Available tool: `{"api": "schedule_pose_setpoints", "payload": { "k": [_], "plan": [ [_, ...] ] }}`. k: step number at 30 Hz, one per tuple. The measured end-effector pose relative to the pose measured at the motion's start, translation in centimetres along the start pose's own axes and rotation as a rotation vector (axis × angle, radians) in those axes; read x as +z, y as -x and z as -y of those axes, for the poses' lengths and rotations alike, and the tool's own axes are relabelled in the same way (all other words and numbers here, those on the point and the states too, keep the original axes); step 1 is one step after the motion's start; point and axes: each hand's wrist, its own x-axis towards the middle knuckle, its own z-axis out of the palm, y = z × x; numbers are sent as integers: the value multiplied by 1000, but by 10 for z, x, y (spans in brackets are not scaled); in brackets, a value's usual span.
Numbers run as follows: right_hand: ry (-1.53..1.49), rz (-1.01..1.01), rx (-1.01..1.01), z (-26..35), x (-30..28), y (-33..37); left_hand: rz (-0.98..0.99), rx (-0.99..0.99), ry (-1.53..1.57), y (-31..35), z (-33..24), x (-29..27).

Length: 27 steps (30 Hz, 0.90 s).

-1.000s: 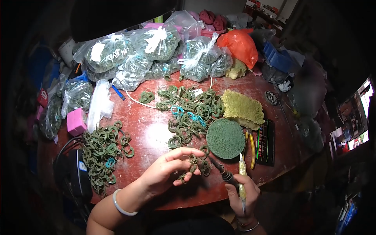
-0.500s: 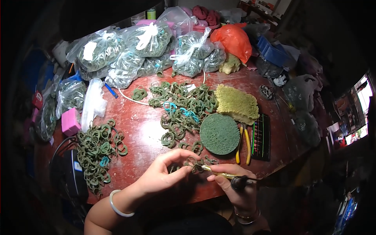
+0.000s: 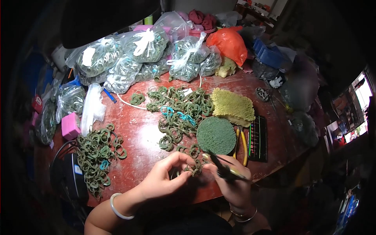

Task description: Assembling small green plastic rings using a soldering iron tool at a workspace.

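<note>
My left hand (image 3: 162, 178) pinches a small green ring-shaped piece (image 3: 194, 168) between thumb and fingertips, over the near edge of the table. My right hand (image 3: 237, 190) grips a pen-like tool (image 3: 224, 170) with a yellowish shaft and a black part. Its tip is close to the pieces at my left fingers; whether it touches them I cannot tell. Just beyond my hands lies a loose heap of green rings (image 3: 182, 103), a few of them bright blue. Right of that heap sits a round green sponge-like pad (image 3: 216, 135).
A second ring heap (image 3: 96, 156) lies at left, beside a black device (image 3: 74, 176) and a pink block (image 3: 71, 126). Tied clear bags (image 3: 147, 45) line the back. At right are a yellow sponge (image 3: 233, 105), yellow-handled pliers (image 3: 244, 147) and a black panel (image 3: 257, 139).
The tool in my right hand has turned, its black part swinging up and to the left. My left hand keeps its pinch. The whole view has shifted slightly.
</note>
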Motion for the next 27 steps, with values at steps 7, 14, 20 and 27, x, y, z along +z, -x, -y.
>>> {"api": "schedule_pose_setpoints", "payload": {
  "k": [7,14,20,27],
  "plan": [
    [-35,109,-137,-8,13,-15,-47,41,34,2,-10,3],
    [-76,86,-140,-5,9,-10,192,-458,397,-1,-17,-20],
    [-202,-110,107,4,2,-2,-27,-263,253,-3,-23,-10],
    [-166,76,60,4,-6,5,-75,-15,-49,-1,-16,-6]
  ]
}}
